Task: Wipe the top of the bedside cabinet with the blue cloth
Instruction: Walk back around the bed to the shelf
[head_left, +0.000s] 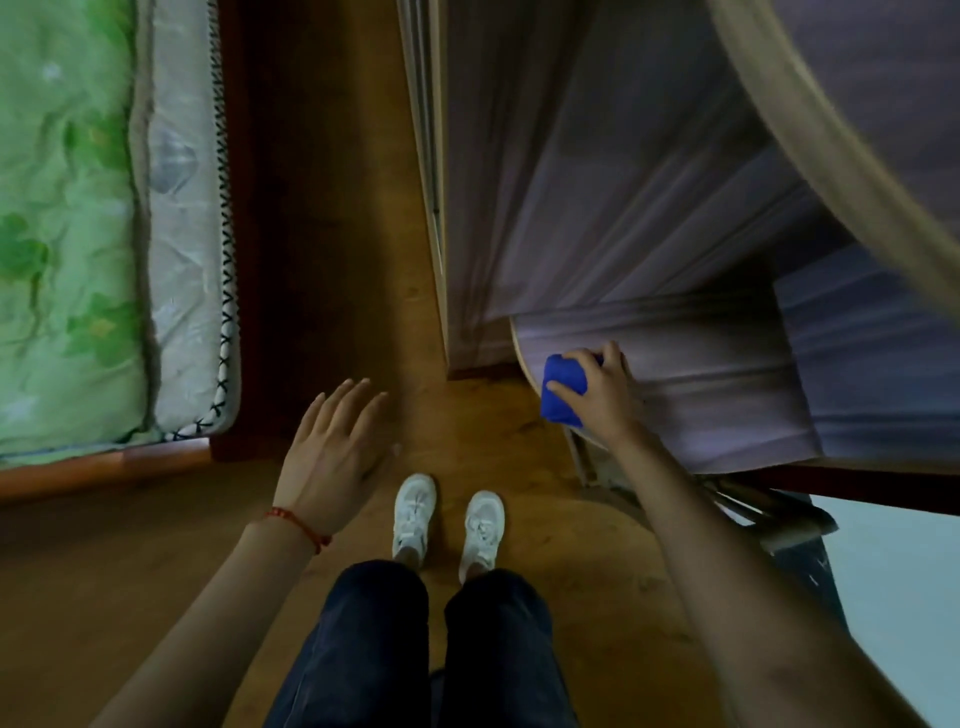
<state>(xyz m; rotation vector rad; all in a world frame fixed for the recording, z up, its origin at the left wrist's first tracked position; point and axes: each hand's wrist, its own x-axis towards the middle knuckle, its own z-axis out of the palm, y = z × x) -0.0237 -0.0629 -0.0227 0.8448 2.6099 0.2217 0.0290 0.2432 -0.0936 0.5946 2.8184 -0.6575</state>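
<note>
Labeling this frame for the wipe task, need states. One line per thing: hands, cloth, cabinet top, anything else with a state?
right hand: closed on the blue cloth, at the cabinet top's near-left edge
blue cloth: bunched, pressed against that edge
left hand: open, fingers spread, empty, over the floor
cabinet top: bare apart from cloth and hand
mattress: covered by green sheet, side exposed

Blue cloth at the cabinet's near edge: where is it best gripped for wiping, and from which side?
Grip the blue cloth across its bunched top, coming from above, as the right hand does now. It is wadded into a thick pad on the bedside cabinet, so fingers wrapped over it can press it flat.
</note>
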